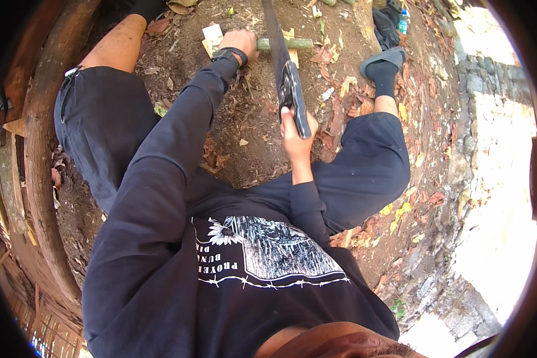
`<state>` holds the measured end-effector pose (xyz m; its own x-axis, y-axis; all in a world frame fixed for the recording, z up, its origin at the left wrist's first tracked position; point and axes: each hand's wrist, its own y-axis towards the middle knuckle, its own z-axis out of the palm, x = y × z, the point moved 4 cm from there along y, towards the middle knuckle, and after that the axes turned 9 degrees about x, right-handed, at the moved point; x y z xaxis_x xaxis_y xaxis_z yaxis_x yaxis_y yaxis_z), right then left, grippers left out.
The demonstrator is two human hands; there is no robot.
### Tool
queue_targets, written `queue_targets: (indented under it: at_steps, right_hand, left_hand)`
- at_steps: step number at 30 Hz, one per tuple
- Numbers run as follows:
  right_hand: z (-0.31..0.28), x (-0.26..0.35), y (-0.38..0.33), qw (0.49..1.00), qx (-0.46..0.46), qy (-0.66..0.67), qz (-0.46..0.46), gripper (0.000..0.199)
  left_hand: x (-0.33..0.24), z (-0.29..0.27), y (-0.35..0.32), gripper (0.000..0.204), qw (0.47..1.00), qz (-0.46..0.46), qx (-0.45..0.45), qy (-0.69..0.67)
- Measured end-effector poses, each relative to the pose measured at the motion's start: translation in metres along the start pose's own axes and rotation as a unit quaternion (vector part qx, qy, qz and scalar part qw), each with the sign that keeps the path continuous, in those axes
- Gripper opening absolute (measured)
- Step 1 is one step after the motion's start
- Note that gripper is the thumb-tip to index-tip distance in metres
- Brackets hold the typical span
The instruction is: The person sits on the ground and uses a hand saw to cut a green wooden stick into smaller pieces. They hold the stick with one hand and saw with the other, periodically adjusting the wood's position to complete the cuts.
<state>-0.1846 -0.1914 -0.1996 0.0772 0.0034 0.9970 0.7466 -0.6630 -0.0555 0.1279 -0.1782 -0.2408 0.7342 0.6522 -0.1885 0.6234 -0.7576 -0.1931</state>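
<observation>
My left hand (240, 45) is closed round one end of a short green stick (301, 43), pressing it down near the ground. A hand saw (274, 36) is gripped by its dark handle in my right hand (298, 143). Its blade points away from me and crosses the stick just right of my left hand. Whether the teeth have cut into the wood cannot be made out. Pale flat pieces (212, 37) show beside my left hand and under the stick.
My legs are spread on both sides, with a grey sandal (383, 62) on the right foot. Dry leaves litter the brown soil (244, 149). Long wooden poles (39, 173) line the left; stones (474, 83) edge the right. A dark bag (386, 27) and a bottle (403, 22) lie far right.
</observation>
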Motion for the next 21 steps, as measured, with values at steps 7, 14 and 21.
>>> queue_targets:
  at_steps: [7,14,21]
  right_hand:
    - [-0.03,0.02,-0.093,0.998,0.014,-0.046,0.039,0.023]
    - [-0.034,0.037,-0.101,0.996,0.038,-0.045,0.063,0.022]
    - [-0.028,0.032,-0.103,0.999,0.023,-0.006,0.049,0.016]
  left_hand:
    - [0.007,0.006,0.002,0.03,0.999,-0.03,0.018,-0.022]
    - [0.015,0.001,-0.011,0.035,1.0,-0.009,-0.002,-0.014]
    - [-0.005,0.004,-0.012,0.026,1.0,-0.021,0.002,-0.021]
